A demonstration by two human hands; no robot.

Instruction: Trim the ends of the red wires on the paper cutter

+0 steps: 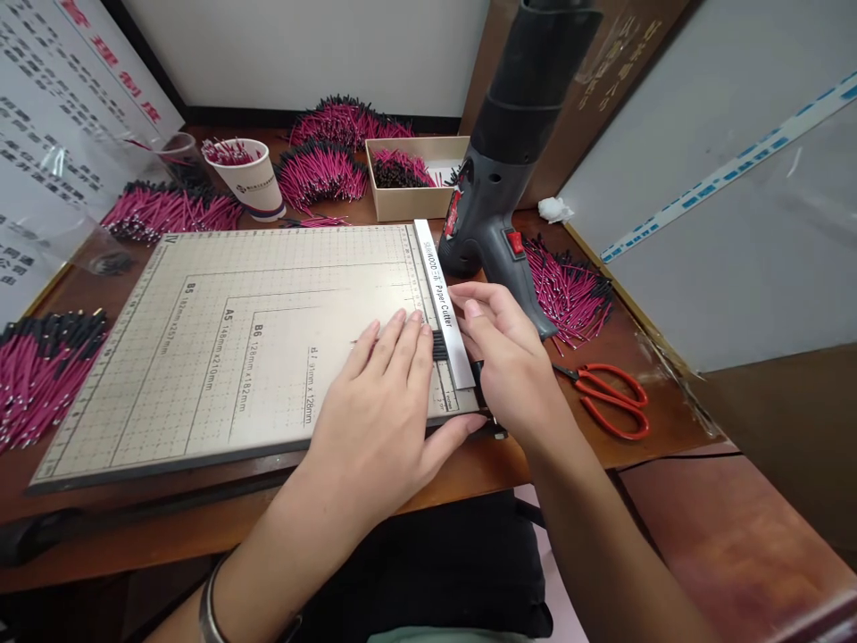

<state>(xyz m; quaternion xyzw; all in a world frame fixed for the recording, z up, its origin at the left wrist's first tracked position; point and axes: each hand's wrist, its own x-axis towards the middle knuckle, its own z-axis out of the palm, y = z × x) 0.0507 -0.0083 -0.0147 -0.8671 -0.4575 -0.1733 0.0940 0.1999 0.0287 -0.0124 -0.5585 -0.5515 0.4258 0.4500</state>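
Observation:
The board of a paper cutter (220, 268), printed with grid lines and paper sizes, lies on the table before me. My left hand (378, 402) rests flat on its right part, fingers stretched together and thumb over the front edge. Beside these fingertips, thin black strands (439, 345) pass toward the white labelled strip (442, 299) along the cutter's right side. Just right of that strip is my right hand (505, 353), its fingers curled and bent inward against the edge. Whatever sits between those fingers is hidden. The cutter's black handle (40, 536) extends along the front at left.
A heat gun (499, 179) stands upright behind my right hand. Orange-handled scissors (612, 397) lie to the right. Bundles of pink wires with black ends (569, 290) lie around the cutter. At the back are a paper cup (251, 183) and an open box (408, 204) holding wires.

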